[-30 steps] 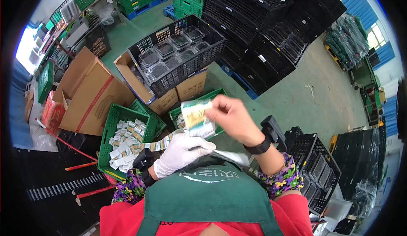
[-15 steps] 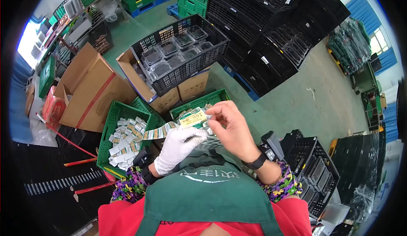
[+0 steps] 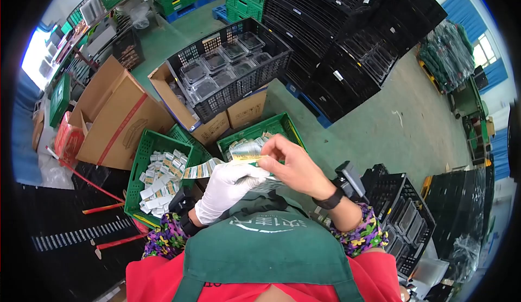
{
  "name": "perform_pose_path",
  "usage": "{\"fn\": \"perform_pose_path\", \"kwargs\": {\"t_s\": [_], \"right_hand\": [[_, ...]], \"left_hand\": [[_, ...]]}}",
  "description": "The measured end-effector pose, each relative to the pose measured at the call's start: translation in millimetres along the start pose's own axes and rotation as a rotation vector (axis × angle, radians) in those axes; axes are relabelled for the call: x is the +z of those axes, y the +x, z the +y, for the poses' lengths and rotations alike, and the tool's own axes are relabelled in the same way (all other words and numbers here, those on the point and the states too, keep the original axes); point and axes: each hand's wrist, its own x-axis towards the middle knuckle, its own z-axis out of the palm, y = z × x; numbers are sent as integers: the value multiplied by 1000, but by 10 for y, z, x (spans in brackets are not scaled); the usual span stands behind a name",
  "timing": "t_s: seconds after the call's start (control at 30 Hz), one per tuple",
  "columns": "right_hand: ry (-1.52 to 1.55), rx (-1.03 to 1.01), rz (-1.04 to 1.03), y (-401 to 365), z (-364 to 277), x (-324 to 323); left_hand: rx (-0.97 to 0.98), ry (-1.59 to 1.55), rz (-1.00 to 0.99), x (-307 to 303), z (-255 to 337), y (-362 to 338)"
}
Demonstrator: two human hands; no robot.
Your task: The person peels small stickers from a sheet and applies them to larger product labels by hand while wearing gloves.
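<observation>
My left hand (image 3: 225,185), in a white glove, is closed round a strip of printed labels (image 3: 199,170). The strip trails leftward to a green crate (image 3: 132,185) full of small label pieces (image 3: 163,180). My right hand (image 3: 297,170), bare with a dark wristband, pinches the right end of a yellow and green label (image 3: 251,159) just above the gloved fingers. That label is tilted, so its face shows only partly. Behind both hands stands another green crate (image 3: 293,131) holding more such pieces. My fingers hide part of the label.
A black crate (image 3: 230,93) of clear plastic boxes rests on cardboard cartons (image 3: 247,112) ahead. Tall black crate stacks (image 3: 309,25) rise beyond it. An open carton (image 3: 116,123) stands at left. Another black crate (image 3: 415,193) with clear boxes is at right, near a dark device (image 3: 351,180).
The label has tipped from facing me to nearly edge-on. My right hand has lowered slightly and come closer to the gloved left hand.
</observation>
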Motion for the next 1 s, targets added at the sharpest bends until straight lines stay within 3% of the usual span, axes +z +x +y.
{"fn": "perform_pose_path", "kwargs": {"t_s": [0.1,0.13,0.23,0.37,0.5,0.57,0.7,0.8,0.93,1.0], "right_hand": [[-120,77,196,35,127,-50],[-144,6,289,-20,33,-105],[-391,-142,252,-230,-13,-269],[-398,46,182,-349,109,-292],[-524,101,63,-349,156,-346],[-647,-272,379,-337,151,-283],[-655,-477,467,-209,-20,-213],[-789,-571,373,-159,79,-177],[-806,-707,290,-193,64,-166],[-240,-480,405,-185,57,-142]], "left_hand": [[23,-37,44,22,0,28],[-115,-127,109,-3,-32,30],[-367,-389,291,-69,-88,54],[-427,-463,385,-132,-132,80],[-372,-423,434,-121,-150,97],[-374,-415,386,-110,-146,99],[-353,-366,331,-68,-89,109],[-385,-434,339,-59,-28,120],[-448,-458,370,-93,-125,119],[-478,-522,403,-99,-101,134]]}}
